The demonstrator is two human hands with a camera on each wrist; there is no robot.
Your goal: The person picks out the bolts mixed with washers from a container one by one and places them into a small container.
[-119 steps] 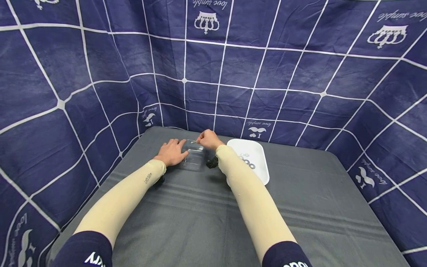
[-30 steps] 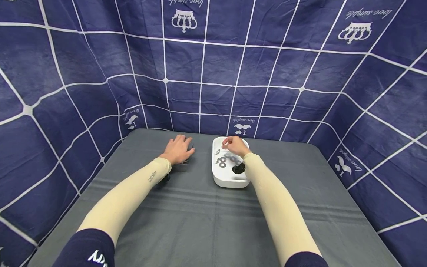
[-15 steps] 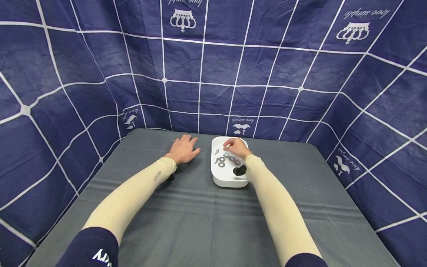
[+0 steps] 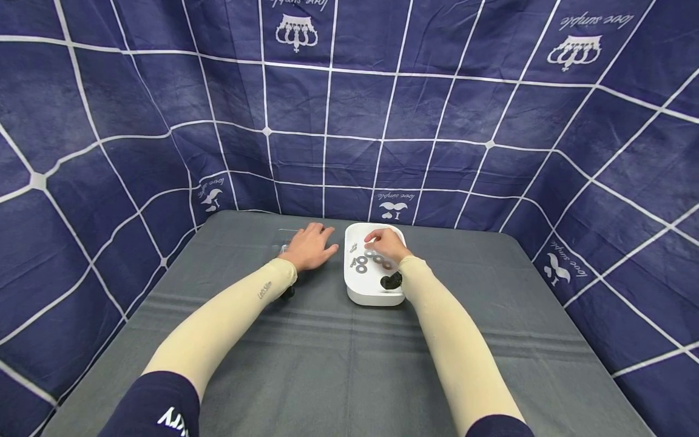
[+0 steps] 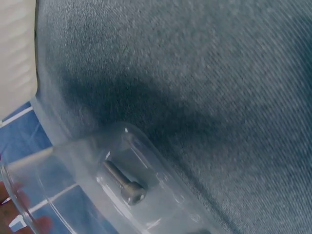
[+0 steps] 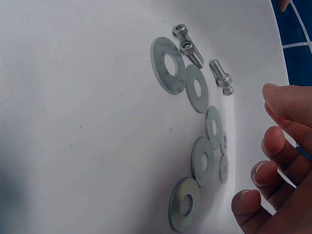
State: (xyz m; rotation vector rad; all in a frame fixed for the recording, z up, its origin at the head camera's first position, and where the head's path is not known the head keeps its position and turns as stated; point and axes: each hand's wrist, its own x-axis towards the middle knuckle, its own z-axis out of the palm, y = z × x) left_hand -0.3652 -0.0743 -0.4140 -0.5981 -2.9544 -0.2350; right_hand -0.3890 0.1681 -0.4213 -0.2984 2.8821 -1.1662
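In the head view my left hand (image 4: 310, 247) lies spread at the right side of a clear plastic box (image 4: 280, 238), covering part of it. A socket head bolt (image 5: 124, 183) lies in this box in the left wrist view, and fingertips (image 5: 9, 209) show by its rim. My right hand (image 4: 386, 243) hovers over a white tray (image 4: 375, 297), fingers loosely bent, with nothing visible between them. Several flat washers (image 6: 168, 66) lie in the tray. Near them are a pair of touching bolts (image 6: 187, 46) and another bolt (image 6: 221, 75) or bolts, partly overlapping.
A grey cloth (image 4: 338, 364) covers the table. Blue gridded curtain (image 4: 360, 109) hangs behind and on both sides. The tray's raised wall stands close to the right of my left hand.
Four seconds ago both hands were at the clear box; my right hand has since moved over the tray. Over the last second my left hand has slid right, uncovering part of the box.
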